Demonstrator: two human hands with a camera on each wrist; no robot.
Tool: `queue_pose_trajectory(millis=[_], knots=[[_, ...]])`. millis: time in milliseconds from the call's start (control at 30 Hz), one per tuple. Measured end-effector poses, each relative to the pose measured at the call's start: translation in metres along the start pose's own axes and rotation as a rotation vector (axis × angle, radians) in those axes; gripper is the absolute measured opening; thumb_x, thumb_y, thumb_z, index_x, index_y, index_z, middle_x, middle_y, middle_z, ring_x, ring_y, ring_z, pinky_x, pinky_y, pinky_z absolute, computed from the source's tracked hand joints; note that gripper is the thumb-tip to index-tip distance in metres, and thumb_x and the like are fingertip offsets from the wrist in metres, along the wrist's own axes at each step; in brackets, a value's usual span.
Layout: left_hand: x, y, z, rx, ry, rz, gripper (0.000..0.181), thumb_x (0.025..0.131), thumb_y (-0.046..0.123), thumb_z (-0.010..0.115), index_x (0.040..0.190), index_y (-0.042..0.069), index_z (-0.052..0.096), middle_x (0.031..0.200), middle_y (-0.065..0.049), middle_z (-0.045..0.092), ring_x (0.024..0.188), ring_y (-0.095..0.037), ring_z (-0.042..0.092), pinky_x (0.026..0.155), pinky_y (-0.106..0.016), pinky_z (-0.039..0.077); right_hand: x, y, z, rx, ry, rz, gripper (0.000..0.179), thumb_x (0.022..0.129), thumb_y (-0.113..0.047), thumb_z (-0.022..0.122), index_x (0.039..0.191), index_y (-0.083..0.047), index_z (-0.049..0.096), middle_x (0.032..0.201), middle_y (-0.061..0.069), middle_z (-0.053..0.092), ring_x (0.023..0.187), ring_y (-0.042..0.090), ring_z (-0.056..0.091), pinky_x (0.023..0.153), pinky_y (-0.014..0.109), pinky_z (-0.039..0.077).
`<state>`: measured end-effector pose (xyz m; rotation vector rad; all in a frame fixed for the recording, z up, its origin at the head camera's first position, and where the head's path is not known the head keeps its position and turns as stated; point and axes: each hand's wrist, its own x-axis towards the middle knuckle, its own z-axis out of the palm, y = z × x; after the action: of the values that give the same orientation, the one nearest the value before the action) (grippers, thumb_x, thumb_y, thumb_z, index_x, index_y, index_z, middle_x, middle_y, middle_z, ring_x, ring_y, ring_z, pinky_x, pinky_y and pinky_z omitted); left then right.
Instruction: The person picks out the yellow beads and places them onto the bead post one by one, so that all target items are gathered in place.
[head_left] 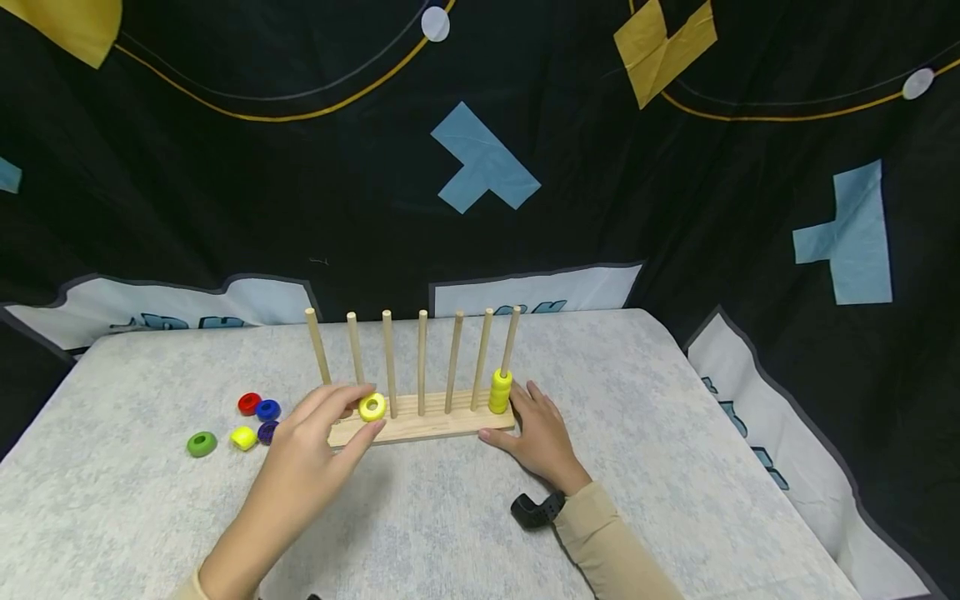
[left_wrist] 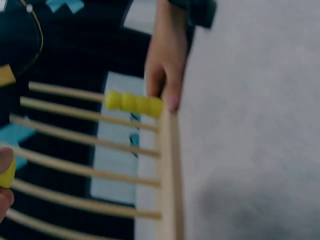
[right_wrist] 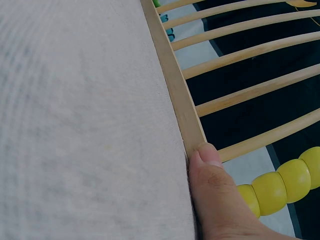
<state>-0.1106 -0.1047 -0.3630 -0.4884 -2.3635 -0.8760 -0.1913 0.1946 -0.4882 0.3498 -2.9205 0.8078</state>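
Yellow ring (head_left: 372, 417), in the head view, is pinched between the thumb and fingertips of the left hand (head_left: 311, 442), raised over the left part of a wooden rack (head_left: 427, 427). The rack stands on a pale, mottled worktop (head_left: 442, 525) and has seven upright pegs (head_left: 422, 362). Yellow beads (head_left: 500, 392) are stacked on the rightmost peg. The right hand (head_left: 538, 437) is spread at that end, thumb touching the front edge, fingers beside the rack; a black band (head_left: 536, 510) is at its wrist. Left of the rack lie a red ring (head_left: 249, 404), a blue ring (head_left: 267, 410), a green ring (head_left: 201, 444), a loose yellow bead (head_left: 243, 438) and a dark blue ring (head_left: 266, 432).

In the left wrist view, the pegs run sideways. The pinched ring shows only partly at the left edge; four stacked beads sit against the base, beside the right hand.

In the right wrist view, the right thumb (right_wrist: 215, 185) presses the base's edge, close to the stacked beads.
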Motion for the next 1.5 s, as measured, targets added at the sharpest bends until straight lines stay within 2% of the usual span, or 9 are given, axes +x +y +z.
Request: queue_pose_trajectory(millis=[100, 133, 300, 633, 833, 1033, 1333, 1500], knots=[[0.013, 0.013, 0.004, -0.024, -0.014, 0.04, 0.04, 0.077, 0.009, 0.084, 0.115, 0.007, 0.07, 0.112, -0.004, 0.07, 0.095, -0.019, 0.068, 0.08, -0.036, 0.061, -0.001, 0.001, 0.001, 0.004, 0.001, 0.001, 0.089, 0.083, -0.064, 0.068, 0.155, -0.021, 0.035, 0.161, 0.006, 0.032, 0.153, 0.036, 0.02, 0.123, 0.059, 0.016], [0.018, 0.016, 0.006, -0.033, -0.017, 0.054, 0.04, 0.078, 0.009, 0.084, 0.115, 0.007, 0.07, 0.112, -0.005, 0.07, 0.095, -0.019, 0.068, 0.08, -0.038, 0.061, -0.001, 0.001, 0.001, 0.006, 0.002, 0.001, 0.089, 0.083, -0.063, 0.068, 0.155, -0.021, 0.035, 0.161, 0.006, 0.032, 0.152, 0.036, 0.02, 0.123, 0.059, 0.017], [0.041, 0.031, 0.015, -0.065, -0.057, 0.092, 0.039, 0.081, 0.014, 0.083, 0.116, 0.005, 0.07, 0.112, -0.008, 0.071, 0.094, -0.02, 0.068, 0.081, -0.037, 0.062, -0.001, 0.001, 0.001, 0.007, 0.006, 0.002, 0.089, 0.083, -0.063, 0.069, 0.155, -0.022, 0.035, 0.161, 0.005, 0.033, 0.152, 0.036, 0.02, 0.123, 0.059, 0.017], [0.093, 0.065, 0.039, -0.11, -0.116, 0.194, 0.042, 0.087, 0.009, 0.077, 0.126, 0.002, 0.064, 0.118, -0.01, 0.069, 0.105, -0.023, 0.066, 0.089, -0.033, 0.059, 0.001, 0.0, -0.001, 0.013, -0.001, 0.009, 0.09, 0.083, -0.065, 0.068, 0.155, -0.022, 0.034, 0.161, 0.004, 0.033, 0.152, 0.037, 0.02, 0.122, 0.061, 0.017], [0.118, 0.078, 0.054, -0.09, -0.146, 0.2, 0.04, 0.092, 0.011, 0.071, 0.13, 0.001, 0.062, 0.127, -0.013, 0.067, 0.119, -0.026, 0.063, 0.099, -0.035, 0.055, 0.001, 0.002, -0.001, 0.0, -0.009, 0.009, 0.089, 0.083, -0.065, 0.067, 0.155, -0.024, 0.034, 0.162, 0.002, 0.032, 0.152, 0.036, 0.02, 0.123, 0.06, 0.017], [0.13, 0.083, 0.068, -0.07, -0.174, 0.188, 0.04, 0.094, 0.011, 0.068, 0.133, 0.002, 0.06, 0.132, -0.012, 0.064, 0.122, -0.027, 0.061, 0.101, -0.033, 0.054, 0.003, 0.002, 0.0, 0.009, -0.019, 0.011, 0.086, 0.083, -0.067, 0.066, 0.154, -0.03, 0.035, 0.163, -0.002, 0.029, 0.153, 0.035, 0.019, 0.124, 0.059, 0.015], [0.134, 0.085, 0.08, -0.061, -0.21, 0.171, 0.042, 0.095, 0.01, 0.066, 0.136, 0.003, 0.058, 0.135, -0.012, 0.062, 0.125, -0.026, 0.058, 0.102, -0.031, 0.053, 0.003, 0.003, 0.0, 0.007, -0.017, 0.007, 0.09, 0.082, -0.07, 0.065, 0.155, -0.029, 0.033, 0.163, -0.003, 0.028, 0.153, 0.034, 0.019, 0.124, 0.058, 0.015], [0.134, 0.086, 0.082, -0.045, -0.202, 0.207, 0.044, 0.093, 0.009, 0.069, 0.135, 0.001, 0.058, 0.138, -0.012, 0.061, 0.128, -0.027, 0.056, 0.107, -0.034, 0.05, 0.003, 0.004, 0.0, 0.004, -0.015, 0.003, 0.092, 0.082, -0.071, 0.063, 0.156, -0.029, 0.03, 0.163, -0.004, 0.028, 0.153, 0.033, 0.019, 0.124, 0.057, 0.016]])
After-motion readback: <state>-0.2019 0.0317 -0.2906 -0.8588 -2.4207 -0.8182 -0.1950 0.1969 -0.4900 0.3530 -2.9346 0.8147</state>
